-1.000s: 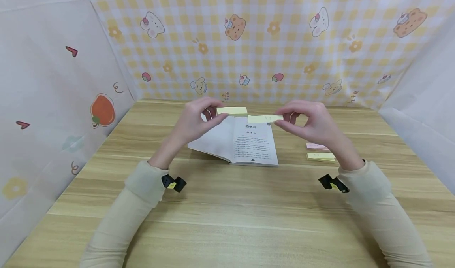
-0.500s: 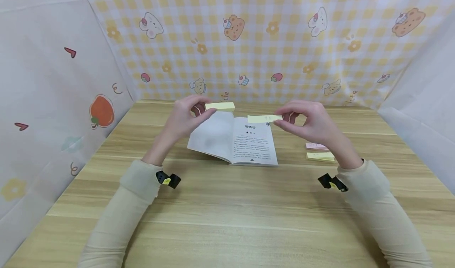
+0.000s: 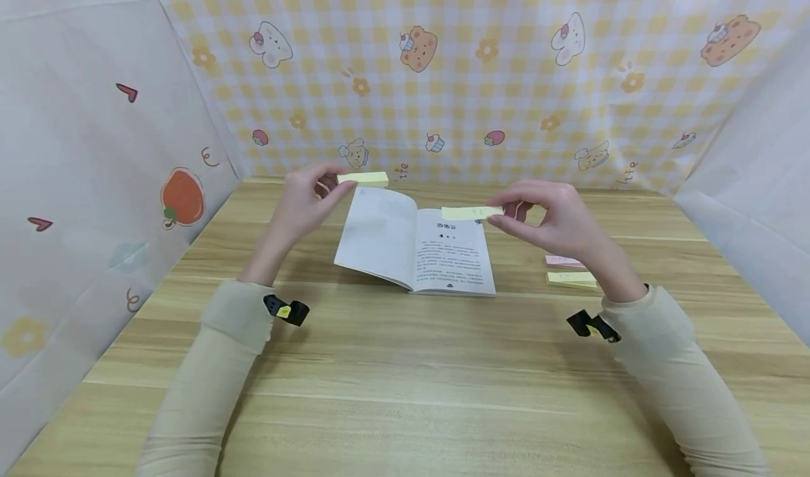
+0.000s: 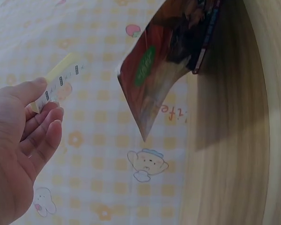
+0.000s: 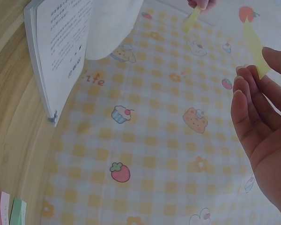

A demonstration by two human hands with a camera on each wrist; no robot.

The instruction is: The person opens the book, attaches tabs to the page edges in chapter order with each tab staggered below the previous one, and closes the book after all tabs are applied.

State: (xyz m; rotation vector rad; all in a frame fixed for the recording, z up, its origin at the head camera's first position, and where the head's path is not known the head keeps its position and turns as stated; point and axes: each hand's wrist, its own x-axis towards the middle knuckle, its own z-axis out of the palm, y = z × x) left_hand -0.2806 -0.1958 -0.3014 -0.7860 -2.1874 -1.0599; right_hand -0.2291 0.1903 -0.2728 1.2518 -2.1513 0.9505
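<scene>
An open book point(image 3: 418, 246) lies on the wooden table point(image 3: 405, 364), its left page lifted a little. My left hand point(image 3: 308, 197) pinches a yellow sticky-note pad point(image 3: 363, 179) above the table's far left, beyond the book's left page; the left wrist view shows the pad point(image 4: 58, 80) between thumb and fingers with the book's cover point(image 4: 171, 56) beside it. My right hand point(image 3: 545, 213) pinches a single yellow sticky note point(image 3: 472, 212) over the top of the book's right page. In the right wrist view the note point(image 5: 255, 48) sticks up from my fingertips.
A pink sticky pad point(image 3: 564, 260) and a yellow sticky pad point(image 3: 571, 278) lie on the table right of the book, near my right wrist. Patterned cloth walls point(image 3: 443, 76) close in the table at the back and sides.
My left hand has carried the sticky-note pad to the left and away from the single note. The right hand has kept the note still over the book.
</scene>
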